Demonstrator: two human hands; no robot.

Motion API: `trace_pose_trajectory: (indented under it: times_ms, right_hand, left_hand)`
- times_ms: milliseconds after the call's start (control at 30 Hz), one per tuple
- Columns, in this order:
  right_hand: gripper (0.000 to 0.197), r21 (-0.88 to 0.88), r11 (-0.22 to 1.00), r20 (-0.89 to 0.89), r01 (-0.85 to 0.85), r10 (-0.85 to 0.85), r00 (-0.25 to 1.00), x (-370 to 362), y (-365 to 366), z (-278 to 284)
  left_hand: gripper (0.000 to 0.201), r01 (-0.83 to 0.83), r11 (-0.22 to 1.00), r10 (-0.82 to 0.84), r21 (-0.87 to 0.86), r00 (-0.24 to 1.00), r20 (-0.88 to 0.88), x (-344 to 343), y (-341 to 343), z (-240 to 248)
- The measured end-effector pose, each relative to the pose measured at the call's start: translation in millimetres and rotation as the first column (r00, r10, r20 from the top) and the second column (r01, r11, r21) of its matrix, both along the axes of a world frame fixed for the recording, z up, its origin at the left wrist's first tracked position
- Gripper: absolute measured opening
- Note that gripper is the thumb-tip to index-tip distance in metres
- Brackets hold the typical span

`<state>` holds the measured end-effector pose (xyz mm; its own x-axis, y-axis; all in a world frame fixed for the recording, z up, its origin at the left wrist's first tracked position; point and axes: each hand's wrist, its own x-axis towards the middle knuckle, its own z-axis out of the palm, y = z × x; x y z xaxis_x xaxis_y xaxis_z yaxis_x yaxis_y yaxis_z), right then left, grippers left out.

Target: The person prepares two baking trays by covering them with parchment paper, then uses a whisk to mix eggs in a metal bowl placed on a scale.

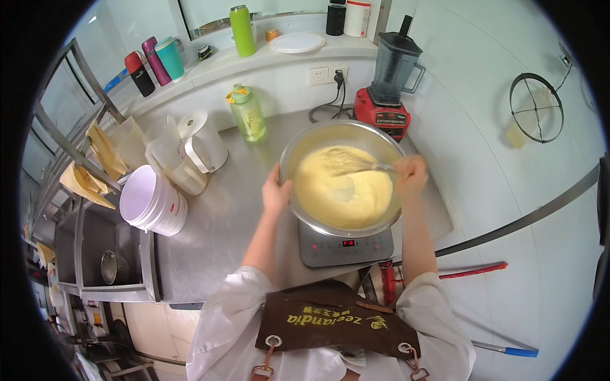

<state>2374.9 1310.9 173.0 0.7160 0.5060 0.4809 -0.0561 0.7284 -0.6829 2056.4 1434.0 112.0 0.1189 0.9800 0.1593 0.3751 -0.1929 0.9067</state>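
Note:
A wide metal mixing bowl [305, 219] rests on a dark induction cooker [346, 253] with a lit red display. Inside it is a smooth, pale yellow mixture [356, 206]. My left hand [276, 192] grips the bowl's left rim, thumb and fingers closed on it. Over the bowl's right side, my right hand [411, 174] is closed round the handle of a wire whisk [356, 164]. The whisk's wires dip into the mixture and look smeared by motion.
Behind the bowl stand a red-based blender [384, 95] and a green water bottle [246, 117]. Left on the steel counter [210, 254] are a white bucket [152, 202], a plastic jug [176, 159] and a white kettle [204, 141]. A sink [95, 238] lies farther left.

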Motion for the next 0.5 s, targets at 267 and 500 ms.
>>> trace_pose_trajectory:
  times_ms: [267,500]
  right_hand:
    - [0.045,-0.144,0.960,-0.178,-0.242,0.215,0.960,47,-39,78]
    - [0.040,0.015,0.920,-0.110,-0.391,0.390,0.914,-24,-5,6]
  left_hand:
    - [0.068,-0.019,0.998,0.018,-0.052,1.000,-0.026,-7,-3,0]
    - [0.068,-0.032,0.998,0.032,0.050,0.999,0.000,-7,0,-2]
